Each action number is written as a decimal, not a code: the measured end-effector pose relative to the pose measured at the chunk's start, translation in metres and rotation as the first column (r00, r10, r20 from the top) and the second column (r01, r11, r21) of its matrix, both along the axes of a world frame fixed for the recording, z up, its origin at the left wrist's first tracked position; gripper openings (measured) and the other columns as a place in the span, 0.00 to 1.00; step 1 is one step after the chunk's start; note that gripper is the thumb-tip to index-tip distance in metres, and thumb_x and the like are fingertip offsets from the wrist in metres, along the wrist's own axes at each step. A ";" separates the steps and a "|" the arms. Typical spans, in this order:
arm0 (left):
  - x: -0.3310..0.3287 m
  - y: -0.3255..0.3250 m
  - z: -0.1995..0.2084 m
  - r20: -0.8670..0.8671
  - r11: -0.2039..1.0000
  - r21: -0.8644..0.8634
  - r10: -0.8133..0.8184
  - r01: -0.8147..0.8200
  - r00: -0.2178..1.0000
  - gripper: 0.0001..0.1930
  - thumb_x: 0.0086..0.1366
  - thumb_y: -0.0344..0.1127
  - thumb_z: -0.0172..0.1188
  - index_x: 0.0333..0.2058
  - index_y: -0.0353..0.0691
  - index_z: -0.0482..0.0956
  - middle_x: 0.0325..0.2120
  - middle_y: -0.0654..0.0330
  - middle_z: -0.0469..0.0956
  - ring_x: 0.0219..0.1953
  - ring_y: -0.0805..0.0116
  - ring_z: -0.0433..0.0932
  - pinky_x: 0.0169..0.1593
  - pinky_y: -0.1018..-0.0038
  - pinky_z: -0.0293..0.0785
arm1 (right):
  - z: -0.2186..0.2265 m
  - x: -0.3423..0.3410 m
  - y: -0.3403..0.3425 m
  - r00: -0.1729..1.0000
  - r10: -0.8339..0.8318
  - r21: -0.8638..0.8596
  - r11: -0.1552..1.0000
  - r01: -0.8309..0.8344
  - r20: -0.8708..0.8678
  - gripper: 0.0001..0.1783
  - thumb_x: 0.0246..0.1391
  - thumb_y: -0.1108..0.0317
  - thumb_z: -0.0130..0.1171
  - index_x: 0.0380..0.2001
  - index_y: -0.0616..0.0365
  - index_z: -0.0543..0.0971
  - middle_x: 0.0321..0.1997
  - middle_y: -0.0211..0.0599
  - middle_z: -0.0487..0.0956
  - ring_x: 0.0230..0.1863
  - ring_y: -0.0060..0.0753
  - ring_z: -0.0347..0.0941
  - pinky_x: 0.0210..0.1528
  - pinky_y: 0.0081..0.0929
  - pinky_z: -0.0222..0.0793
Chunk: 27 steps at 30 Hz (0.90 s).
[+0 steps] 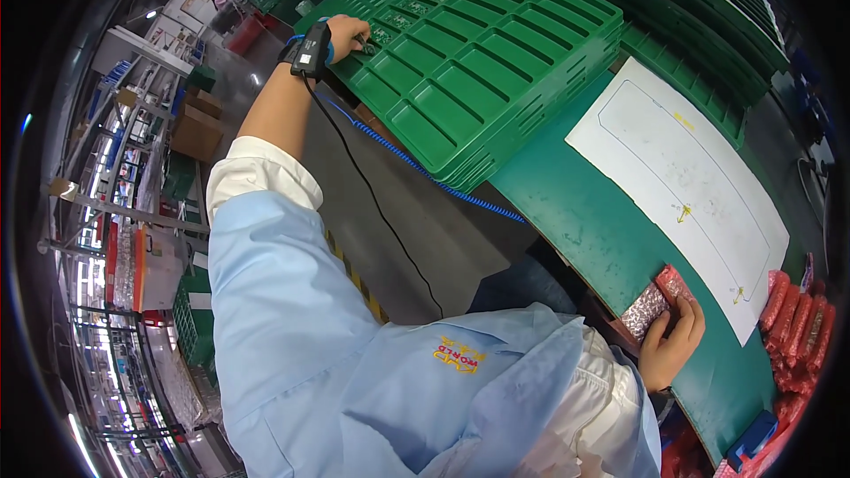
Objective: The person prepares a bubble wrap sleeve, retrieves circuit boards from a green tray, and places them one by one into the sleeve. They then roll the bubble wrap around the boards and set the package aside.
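Observation:
My left hand [347,35] reaches out to the left edge of a green compartment tray [478,80], its fingers closed at one of the cells. Between the fingertips is a small dark part [363,46], too small to name. A black device with a blue band [310,49] is strapped on that wrist. On the bench edge at right, my right hand [675,347] has its fingers wrapped over a pink bubble-wrap roll [675,283]. Below that roll, a flatter piece of clear-pink bubble wrap [642,312] lies against the hand.
Several green trays are stacked under the top one; small parts fill some far-left cells. A white drawing sheet [699,168] lies on the green bench [567,212]. Red bubble-wrapped rolls [797,327] and a blue object [753,438] sit at right. A blue coiled cord [398,150] hangs beside the trays.

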State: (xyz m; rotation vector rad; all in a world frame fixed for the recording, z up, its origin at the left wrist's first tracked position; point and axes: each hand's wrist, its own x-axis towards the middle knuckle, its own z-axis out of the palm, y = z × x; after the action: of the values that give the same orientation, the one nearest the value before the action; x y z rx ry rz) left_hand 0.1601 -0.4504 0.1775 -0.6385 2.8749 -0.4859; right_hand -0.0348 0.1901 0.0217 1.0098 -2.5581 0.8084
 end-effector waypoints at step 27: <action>-0.041 -0.017 -0.018 0.055 0.995 -0.078 -0.052 0.056 0.997 0.21 0.56 0.31 0.66 0.49 0.46 0.73 0.40 0.52 0.78 0.46 0.49 0.76 0.47 0.58 0.73 | 0.001 0.001 -0.002 0.999 -0.013 -0.021 1.000 0.014 0.042 0.16 0.54 0.75 0.55 0.47 0.64 0.75 0.51 0.50 0.73 0.54 0.53 0.68 0.58 0.42 0.60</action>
State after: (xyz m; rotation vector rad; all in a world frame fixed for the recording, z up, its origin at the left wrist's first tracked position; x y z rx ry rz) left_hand 0.1194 -0.4678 0.1597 -0.5515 2.8413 -0.6180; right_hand -0.0339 0.1884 0.0224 0.9778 -2.5827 0.8596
